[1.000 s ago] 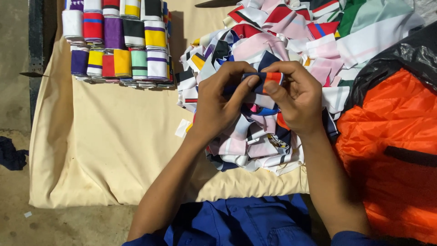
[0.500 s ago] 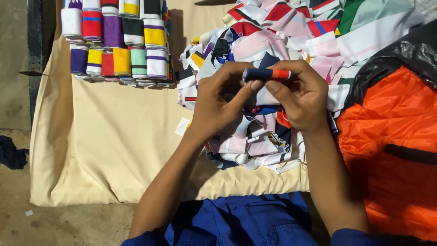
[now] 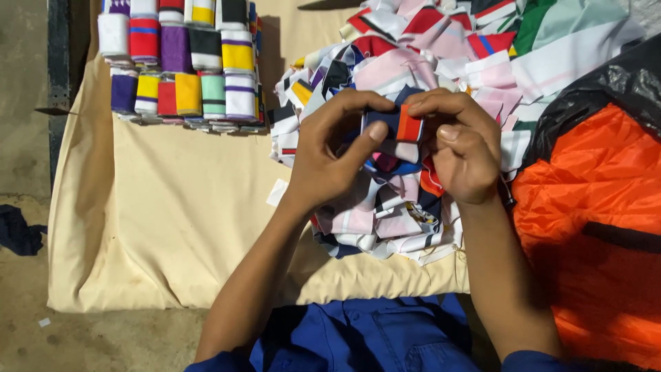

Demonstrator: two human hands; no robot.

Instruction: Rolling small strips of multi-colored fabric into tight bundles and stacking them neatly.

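Covering concrete floor [image 3: 21,103]: cream cloth [image 3: 172,227].

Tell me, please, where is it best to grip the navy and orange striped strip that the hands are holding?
Probably grip the striped strip by its short ends, one from each side, as the left hand and right hand do: it stretches sideways, and the pile of strips blocks access from below.

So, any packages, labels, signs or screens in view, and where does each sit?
No signs, screens or printed labels show.
Black plastic bag: far right, crumpled and glossy, opened around orange fabric.
Small white slip: lies on the cream cloth beside the left hand; whether it is a label cannot be told.
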